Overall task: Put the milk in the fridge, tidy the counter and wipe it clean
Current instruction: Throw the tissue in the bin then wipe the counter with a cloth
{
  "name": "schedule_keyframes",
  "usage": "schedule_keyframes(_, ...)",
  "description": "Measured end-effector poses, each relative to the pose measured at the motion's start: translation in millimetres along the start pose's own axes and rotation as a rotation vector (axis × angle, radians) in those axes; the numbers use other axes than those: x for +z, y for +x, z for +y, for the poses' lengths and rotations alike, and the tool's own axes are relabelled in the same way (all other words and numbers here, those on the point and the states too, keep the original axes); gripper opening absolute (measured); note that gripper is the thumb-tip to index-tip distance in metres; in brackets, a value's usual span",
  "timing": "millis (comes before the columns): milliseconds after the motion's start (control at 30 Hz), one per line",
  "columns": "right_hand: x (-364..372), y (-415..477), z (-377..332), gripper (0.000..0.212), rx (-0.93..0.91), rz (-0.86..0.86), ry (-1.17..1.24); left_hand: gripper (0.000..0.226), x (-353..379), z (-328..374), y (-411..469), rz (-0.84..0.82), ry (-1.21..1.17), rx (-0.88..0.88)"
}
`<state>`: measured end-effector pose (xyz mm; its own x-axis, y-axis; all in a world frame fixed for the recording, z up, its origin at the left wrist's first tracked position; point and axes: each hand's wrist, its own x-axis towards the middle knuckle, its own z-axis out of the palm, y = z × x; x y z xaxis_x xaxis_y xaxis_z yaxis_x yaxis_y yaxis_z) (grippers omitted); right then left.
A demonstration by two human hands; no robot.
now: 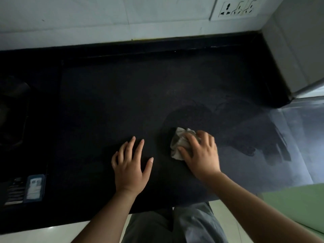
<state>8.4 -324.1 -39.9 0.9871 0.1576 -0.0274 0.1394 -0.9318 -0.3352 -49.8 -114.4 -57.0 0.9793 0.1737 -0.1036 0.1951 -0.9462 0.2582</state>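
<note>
Evidently mid-wipe. Clutches bunched cloth (179, 143) in right hand (199, 155), fingers bent, at five o'clock on counter (105, 95); rests left hand (131, 163) flat, fingers spread, at cloth's nine o'clock. No milk visible. Next probably calls for sweeping toward twelve o'clock.

Right hand (201, 153) grips a crumpled cloth (178, 142), pressing it onto the dark counter (114, 95). Left hand (131, 165) lies flat just left of the grip, wet smears (263, 148) off to its right.
</note>
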Motion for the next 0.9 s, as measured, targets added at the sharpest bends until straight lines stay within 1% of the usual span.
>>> schedule_keyframes(67,-8.8,2.0,22.7,0.048,0.136,0.069,-0.001,0.060,0.0,-0.3,0.0,-0.001,-0.003,0.011)
schedule_keyframes(167,-11.6,20.1,30.0,0.051,0.396,0.100,0.028,0.061,1.0,0.0,-0.3,0.001,0.016,0.019)
schedule_keyframes(233,-10.2,25.9,16.9,0.051,0.472,0.102,0.034,0.062,-1.2,1.1,-1.2,-0.012,0.028,0.035)
schedule_keyframes(300,-8.6,20.3,7.2,0.050,0.462,0.084,0.045,0.063,-3.5,3.2,0.2,-0.040,0.048,0.043)
schedule_keyframes(433,-10.7,-10.3,12.0,0.048,0.288,0.039,0.063,0.059,-10.9,11.4,0.2,-0.094,0.084,0.017)
schedule_keyframes(533,-16.6,-26.7,28.2,0.049,0.227,0.045,0.089,0.056,-16.7,21.6,0.8,-0.109,0.088,0.010)
schedule_keyframes(600,-23.0,-29.8,45.8,0.047,0.275,0.068,0.111,0.053,-18.2,38.9,2.2,-0.095,0.094,0.076)
schedule_keyframes(700,-38.4,-27.3,76.0,0.043,0.422,0.120,0.142,0.050,-12.0,79.3,4.5,-0.091,0.067,0.226)
schedule_keyframes(800,-54.2,-30.3,112.2,0.042,0.464,0.134,0.136,0.053,-1.7,133.4,0.3,-0.126,0.019,0.366)
schedule_keyframes(900,-69.4,-42.9,158.3,0.042,0.506,0.156,0.123,0.054,11.3,192.4,-9.1,-0.174,-0.019,0.454)
